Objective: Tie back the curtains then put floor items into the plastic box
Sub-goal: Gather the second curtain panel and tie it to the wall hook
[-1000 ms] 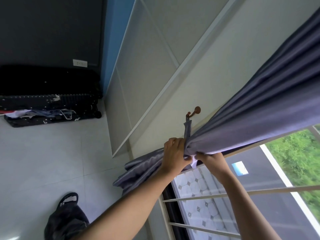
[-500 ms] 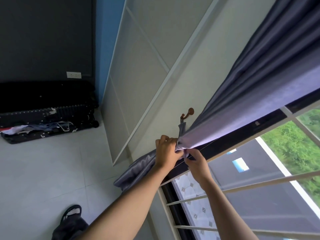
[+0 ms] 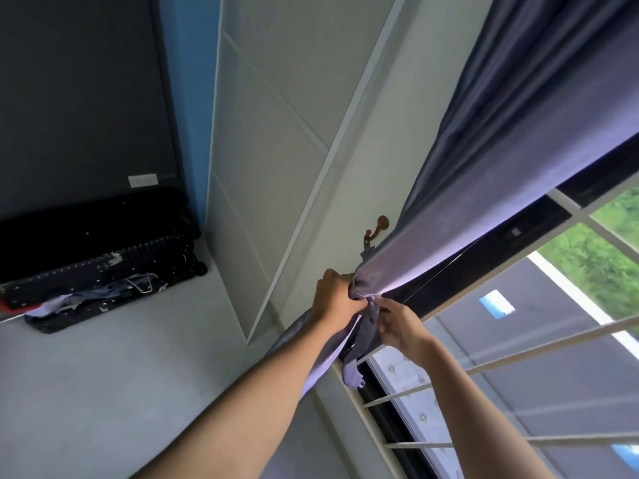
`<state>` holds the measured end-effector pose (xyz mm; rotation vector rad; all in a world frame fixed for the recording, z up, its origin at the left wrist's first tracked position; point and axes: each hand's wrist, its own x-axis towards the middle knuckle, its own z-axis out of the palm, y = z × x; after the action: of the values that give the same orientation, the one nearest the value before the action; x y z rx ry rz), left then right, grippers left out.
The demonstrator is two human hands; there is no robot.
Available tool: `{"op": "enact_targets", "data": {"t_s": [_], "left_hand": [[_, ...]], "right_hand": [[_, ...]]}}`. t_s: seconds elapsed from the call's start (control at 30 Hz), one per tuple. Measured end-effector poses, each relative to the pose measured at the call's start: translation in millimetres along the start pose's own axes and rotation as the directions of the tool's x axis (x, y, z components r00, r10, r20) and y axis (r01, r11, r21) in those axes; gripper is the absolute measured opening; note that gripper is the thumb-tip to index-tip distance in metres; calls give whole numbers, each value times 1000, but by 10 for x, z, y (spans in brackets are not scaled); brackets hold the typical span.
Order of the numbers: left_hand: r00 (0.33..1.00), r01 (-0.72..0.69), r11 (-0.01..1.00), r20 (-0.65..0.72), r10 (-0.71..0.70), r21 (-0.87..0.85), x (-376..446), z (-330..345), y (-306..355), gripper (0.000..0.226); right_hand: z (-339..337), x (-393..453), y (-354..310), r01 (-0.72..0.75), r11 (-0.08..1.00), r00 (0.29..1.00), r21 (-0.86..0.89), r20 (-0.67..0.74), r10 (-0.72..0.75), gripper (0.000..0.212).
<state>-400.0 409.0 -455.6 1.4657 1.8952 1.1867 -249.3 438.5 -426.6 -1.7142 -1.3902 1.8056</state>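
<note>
At the centre of the frame the left hand (image 3: 333, 299) is curled tight round the gathered curtain (image 3: 484, 188), just below the brown wall hook (image 3: 377, 228); the right hand (image 3: 397, 323) pinches the tie-back strip (image 3: 366, 333) hanging beside it. Far left, a black suitcase (image 3: 96, 243) lies open on the pale floor (image 3: 121, 375); no plastic box shows

I see a pale tiled floor (image 3: 114, 385) running from the near edge of the view to the dark far wall. On it, against that wall, lies a black suitcase (image 3: 96, 243) on its side. Just in front of the suitcase I make out a loose heap of clothes (image 3: 86, 299), bluish and pale, with a white wire hanger (image 3: 141, 283) on top, all resting on a dark mat (image 3: 90, 314).
</note>
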Motion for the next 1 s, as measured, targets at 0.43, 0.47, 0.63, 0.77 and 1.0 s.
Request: {"op": "enact_targets", "data": {"t_s": [0.43,0.47,0.63,0.77,1.0], "left_hand": [[989,-68,992,125,82,-110,150,-142,-184,40],[987,-74,991,135,90,-113,158,-151,-189,40],[978,-87,991,179,105,-103,173,-184,-165,35],[966,-66,993,241,89,-102,189,-173,-148,18],[959,-31,996,279,54,-88,229,-57,-206,15]], "right_hand": [[215,-64,193,-17,988,999,156,-24,21,34],[231,-79,214,-33,979,999,199,-23,39,32],[309,-96,244,16,955,1000,295,-1,-16,21],[401,-132,204,78,983,995,164,-75,-66,18],[259,-220,-16,19,860,901,-511,-365,-236,16]]}}
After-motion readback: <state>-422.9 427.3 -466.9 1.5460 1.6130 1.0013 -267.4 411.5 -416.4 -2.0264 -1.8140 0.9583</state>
